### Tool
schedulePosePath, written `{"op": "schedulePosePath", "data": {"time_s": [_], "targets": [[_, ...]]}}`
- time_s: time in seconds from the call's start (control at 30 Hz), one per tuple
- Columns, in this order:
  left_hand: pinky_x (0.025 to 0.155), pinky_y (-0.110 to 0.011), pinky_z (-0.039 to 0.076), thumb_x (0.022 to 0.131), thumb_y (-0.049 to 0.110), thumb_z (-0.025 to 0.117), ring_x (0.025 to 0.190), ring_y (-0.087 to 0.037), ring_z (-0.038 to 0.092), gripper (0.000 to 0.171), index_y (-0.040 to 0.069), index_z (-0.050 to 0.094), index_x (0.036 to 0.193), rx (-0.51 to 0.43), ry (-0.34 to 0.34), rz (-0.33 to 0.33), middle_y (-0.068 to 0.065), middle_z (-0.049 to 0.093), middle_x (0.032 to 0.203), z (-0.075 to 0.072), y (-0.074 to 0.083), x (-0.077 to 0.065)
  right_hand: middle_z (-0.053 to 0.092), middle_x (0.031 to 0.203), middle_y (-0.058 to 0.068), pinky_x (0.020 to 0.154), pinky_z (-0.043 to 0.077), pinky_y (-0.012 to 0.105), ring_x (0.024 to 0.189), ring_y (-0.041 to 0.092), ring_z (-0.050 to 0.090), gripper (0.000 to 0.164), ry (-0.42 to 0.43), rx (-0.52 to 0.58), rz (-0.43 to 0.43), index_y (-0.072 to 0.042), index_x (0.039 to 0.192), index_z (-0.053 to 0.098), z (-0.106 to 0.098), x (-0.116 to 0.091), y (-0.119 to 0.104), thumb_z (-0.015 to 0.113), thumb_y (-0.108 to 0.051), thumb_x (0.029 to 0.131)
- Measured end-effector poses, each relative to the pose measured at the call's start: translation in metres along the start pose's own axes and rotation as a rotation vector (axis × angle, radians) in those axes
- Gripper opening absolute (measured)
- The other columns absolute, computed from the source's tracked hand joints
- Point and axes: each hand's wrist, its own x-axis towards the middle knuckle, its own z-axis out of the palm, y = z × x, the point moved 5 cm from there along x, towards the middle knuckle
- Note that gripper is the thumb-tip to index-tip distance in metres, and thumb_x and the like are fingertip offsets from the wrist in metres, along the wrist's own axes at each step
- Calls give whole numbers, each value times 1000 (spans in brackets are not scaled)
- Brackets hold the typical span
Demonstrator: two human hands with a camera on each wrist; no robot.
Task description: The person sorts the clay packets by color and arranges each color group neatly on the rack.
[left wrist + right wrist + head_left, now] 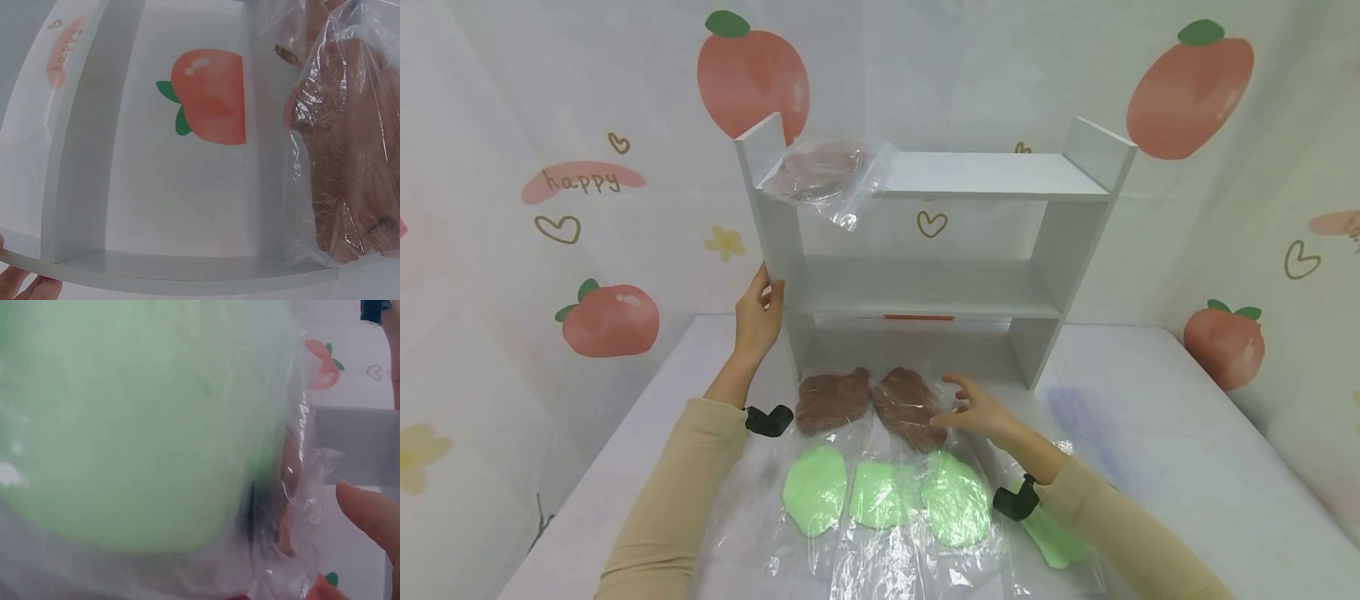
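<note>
My left hand (758, 312) grips the left side panel of a white shelf unit (925, 287); in the left wrist view its fingers (45, 289) show at the panel's edge. My right hand (977, 410), thumb and fingers spread apart, is over the right edge of a clear bag with a brown flat lump (904, 407). Whether it touches the plastic I cannot tell. Beside that bag lies a second bagged brown lump (829, 402). Another brown lump in a clear zip bag (823, 171) lies on the top shelf's left end, its corner hanging over the front.
In front of the shelf lie several clear bags with flat green lumps (815, 490), one partly under my right forearm. A green lump (137, 425) fills much of the right wrist view. A printed cloth (962, 75) hangs behind the white table (1150, 433).
</note>
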Motion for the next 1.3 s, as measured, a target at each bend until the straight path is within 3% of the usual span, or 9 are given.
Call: {"op": "schedulePosePath", "data": {"time_s": [0.23, 0.43, 0.57, 0.67, 0.87, 0.97, 1.07, 1.17, 1.3], "targets": [[100, -49, 48, 98, 10, 43, 125, -37, 50, 47, 11, 35, 145, -7, 2, 7, -20, 47, 139, 0, 1, 0, 28, 146, 29, 96, 46, 55, 120, 42, 45, 88, -5, -43, -40, -13, 145, 28, 12, 5, 0, 79, -19, 74], [100, -47, 49, 99, 11, 44, 123, -36, 51, 47, 11, 35, 144, -3, 8, -2, -21, 50, 136, 0, 0, 1, 26, 148, 27, 103, 38, 61, 131, 45, 33, 87, 12, -87, -46, -11, 143, 32, 16, 7, -1, 81, -16, 71], [99, -48, 49, 99, 11, 43, 122, -38, 52, 46, 11, 35, 144, 0, 3, -6, -21, 50, 136, 1, 0, 1, 25, 150, 26, 105, 36, 62, 133, 45, 31, 86, 6, -89, -46, -11, 143, 32, 17, 7, -1, 80, -13, 72], [99, -48, 49, 99, 11, 43, 122, -38, 52, 46, 11, 35, 144, 3, 0, -8, -21, 50, 136, 0, 0, 1, 26, 149, 26, 103, 39, 60, 124, 44, 40, 84, 3, -85, -57, -10, 143, 32, 17, 7, -2, 78, -10, 73], [100, -47, 49, 99, 11, 43, 123, -37, 52, 46, 10, 36, 144, -2, 3, -4, -22, 51, 134, 0, -1, 1, 30, 147, 26, 105, 36, 62, 132, 47, 32, 75, 12, -81, -91, -10, 139, 38, 16, 9, -2, 76, -7, 74], [101, -46, 49, 99, 10, 43, 123, -36, 52, 46, 9, 36, 144, -3, 5, -4, -22, 51, 133, 0, -1, 1, 36, 144, 24, 97, 46, 55, 126, 45, 39, 69, 28, -79, -94, -11, 137, 43, 15, 9, -2, 75, -7, 75], [100, -46, 49, 99, 10, 43, 123, -36, 52, 46, 10, 35, 144, -10, 3, -7, -22, 51, 134, 1, -1, 1, 41, 139, 24, 78, 54, 39, 113, 40, 48, 65, 42, -78, -104, -12, 136, 45, 12, 7, -4, 73, -8, 77], [99, -47, 49, 99, 11, 43, 122, -38, 52, 46, 11, 35, 144, -18, -2, -9, -23, 51, 133, 1, -2, 1, 40, 140, 25, 69, 52, 29, 115, 41, 47, 63, 52, -68, -121, -13, 136, 46, 8, 5, -7, 71, -8, 78], [100, -47, 49, 99, 11, 42, 122, -37, 52, 46, 10, 35, 144, -20, -5, -7, -23, 51, 134, 1, -2, 2, 35, 142, 27, 64, 53, 27, 123, 44, 39, 63, 36, -28, -140, -13, 137, 45, 4, 2, -12, 71, -8, 80]]}}
